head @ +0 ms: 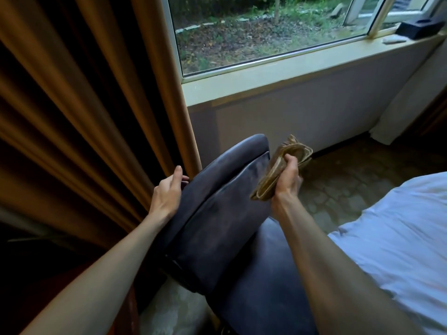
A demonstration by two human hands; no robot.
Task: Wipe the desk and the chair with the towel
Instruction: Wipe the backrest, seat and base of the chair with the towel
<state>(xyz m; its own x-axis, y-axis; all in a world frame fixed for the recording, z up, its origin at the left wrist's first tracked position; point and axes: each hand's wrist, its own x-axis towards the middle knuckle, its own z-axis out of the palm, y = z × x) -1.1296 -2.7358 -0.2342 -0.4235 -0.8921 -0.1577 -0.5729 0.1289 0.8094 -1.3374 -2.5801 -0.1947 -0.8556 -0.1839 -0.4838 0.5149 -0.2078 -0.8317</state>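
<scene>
- The right hand (289,180) is clamped on the towel (274,169), with its fingers curled round the folded bundle and the thumb on top.
- The towel is a folded tan cloth. It sticks out above the fist and also below it, on the left side of the wrist.
- The chair (217,213) is dark and padded. Its backrest stands between the two hands, just left of the right hand.
- The towel sits against or just beside the right edge of the backrest; contact cannot be confirmed.
- The left hand (169,194) rests on the left edge of the backrest, its fingers nearly straight and slightly apart, gripping nothing. Some fingertips are hidden behind the backrest.
- The chair seat lies under the right forearm.
- A brown curtain (84,117) hangs just left of the left hand.
- A window (266,32) and its sill (290,68) lie beyond both hands.
- A bed with white bedding (399,238) lies right of the right forearm.
</scene>
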